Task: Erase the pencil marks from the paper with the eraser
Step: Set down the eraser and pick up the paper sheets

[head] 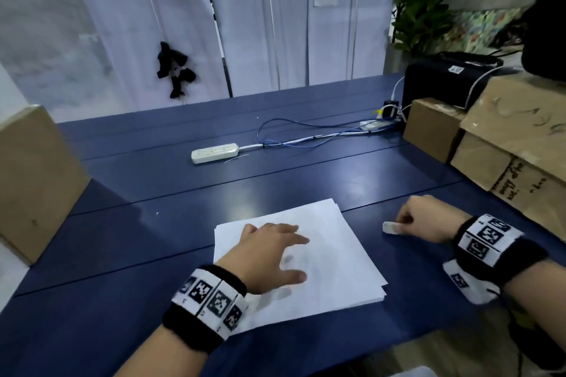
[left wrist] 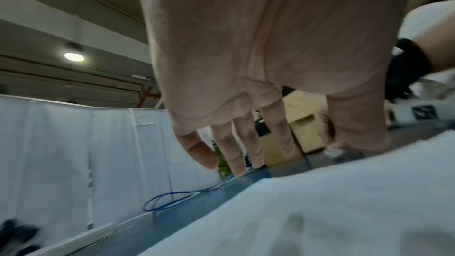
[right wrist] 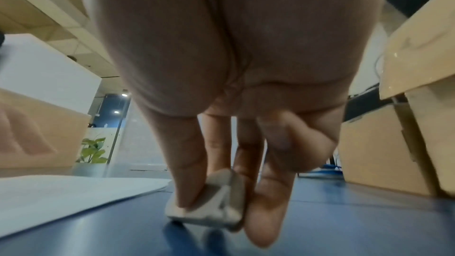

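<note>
Two hands were busy: my left hand (head: 269, 251) lay flat with fingers spread on the thin, floppy paper (head: 337, 254), while my right hand (head: 424, 217) pinched the small, light, rubbery-looking eraser (right wrist: 209, 201) by its sides on the table (head: 306, 187), just beside the sheet.

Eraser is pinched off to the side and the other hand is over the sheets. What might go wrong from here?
1. The paper is a loose stack; the left hand has its fingers spread above it, so rubbing may slide or crease the top sheet unless it presses down.
2. The right hand pinches the eraser only at the fingertips, low by the blue table; it may slip out.
3. The pencil marks look faint and sit partly under the left hand.
</note>
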`<state>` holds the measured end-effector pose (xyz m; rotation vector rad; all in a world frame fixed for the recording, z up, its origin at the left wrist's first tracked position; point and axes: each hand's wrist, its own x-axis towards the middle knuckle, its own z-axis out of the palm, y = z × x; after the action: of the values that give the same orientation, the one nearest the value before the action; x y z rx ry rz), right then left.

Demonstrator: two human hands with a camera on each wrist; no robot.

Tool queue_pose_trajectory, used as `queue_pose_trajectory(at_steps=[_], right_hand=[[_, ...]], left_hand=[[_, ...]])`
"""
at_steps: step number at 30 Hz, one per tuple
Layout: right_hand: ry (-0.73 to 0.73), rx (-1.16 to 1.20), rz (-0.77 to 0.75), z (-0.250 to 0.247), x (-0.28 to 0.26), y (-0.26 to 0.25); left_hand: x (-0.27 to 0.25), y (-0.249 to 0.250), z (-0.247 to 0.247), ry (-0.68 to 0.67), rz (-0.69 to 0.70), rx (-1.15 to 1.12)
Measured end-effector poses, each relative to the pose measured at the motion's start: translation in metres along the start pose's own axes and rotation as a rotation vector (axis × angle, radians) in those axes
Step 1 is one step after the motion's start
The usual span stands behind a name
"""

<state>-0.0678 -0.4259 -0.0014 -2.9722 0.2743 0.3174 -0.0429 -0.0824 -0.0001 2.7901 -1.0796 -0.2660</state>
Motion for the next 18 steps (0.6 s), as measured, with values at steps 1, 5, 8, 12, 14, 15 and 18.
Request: queue_pose_trajectory(at_steps=[1,5,8,12,14,15,18], right_hand=[[0.002,-0.009,0.020,-0.001,-0.001,0.000],[0.031,-0.084,0.083,-0.003,-0.009,-0.011],[0.120,0.072,0.021,0.000,-0.007,-0.037],[0.021,0.192,-0.006,0.006,-0.013,-0.086],[-0.002,0.149,0.038,0.013,-0.016,-0.107],[0.002,0.097,0.066,0.018,-0.017,-0.115],[0.002,0.013,0.141,0.026,-0.019,-0.136]], left_hand=[[-0.009,-0.009,-0.006,0.037,-0.051,-0.022],[-0.043,-0.049,-0.013,0.253,-0.447,-0.035],[-0.053,-0.060,-0.002,0.198,-0.730,-0.090],[-0.045,-0.048,0.007,0.012,-0.805,-0.095],[-0.036,-0.040,0.006,-0.028,-0.788,-0.088],[-0.032,-0.036,0.005,-0.045,-0.782,-0.076],[-0.024,-0.029,0.003,-0.061,-0.788,-0.058]])
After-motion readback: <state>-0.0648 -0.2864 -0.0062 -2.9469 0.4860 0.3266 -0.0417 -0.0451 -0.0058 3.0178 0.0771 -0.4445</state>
